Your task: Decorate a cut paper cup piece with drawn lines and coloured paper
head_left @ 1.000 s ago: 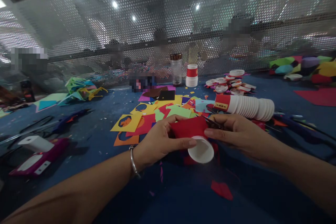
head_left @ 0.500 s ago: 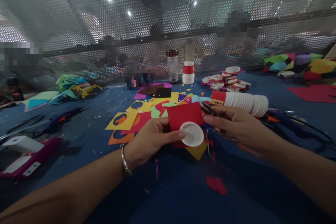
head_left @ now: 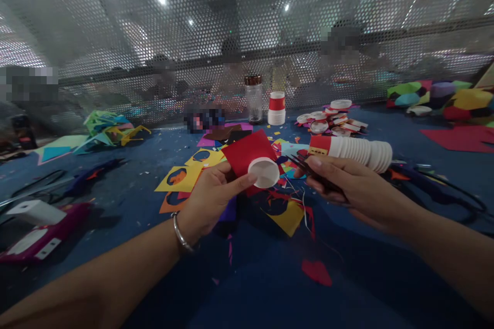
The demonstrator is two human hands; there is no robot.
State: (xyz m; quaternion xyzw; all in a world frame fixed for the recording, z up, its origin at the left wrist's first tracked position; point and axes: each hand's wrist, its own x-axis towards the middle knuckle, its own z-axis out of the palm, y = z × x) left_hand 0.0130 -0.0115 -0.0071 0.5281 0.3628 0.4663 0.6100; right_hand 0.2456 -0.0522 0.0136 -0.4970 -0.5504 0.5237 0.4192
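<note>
My left hand [head_left: 210, 193], with a silver bangle at the wrist, pinches a red paper sheet [head_left: 247, 151] together with a round white cup piece [head_left: 264, 172] lying against its lower right part. Dark scissors [head_left: 304, 164] are gripped in my right hand [head_left: 332, 180], their tips pointing left, a little apart from the red sheet. Beneath and behind the hands lie cut papers, among them a yellow sheet with a round hole [head_left: 185, 177] and a yellow scrap [head_left: 289, 218].
A lying stack of paper cups [head_left: 358, 151] is behind my right hand. Farther back stand a glass bottle [head_left: 253, 100], upright cups [head_left: 277, 108] and a pile of cup pieces [head_left: 332, 118]. Glue guns [head_left: 92, 175] and a magenta power strip [head_left: 46, 231] sit at the sides.
My left hand has moved the red sheet and white cup piece up and left, tilting the sheet. The scissors are now apart from it, with a gap between.
</note>
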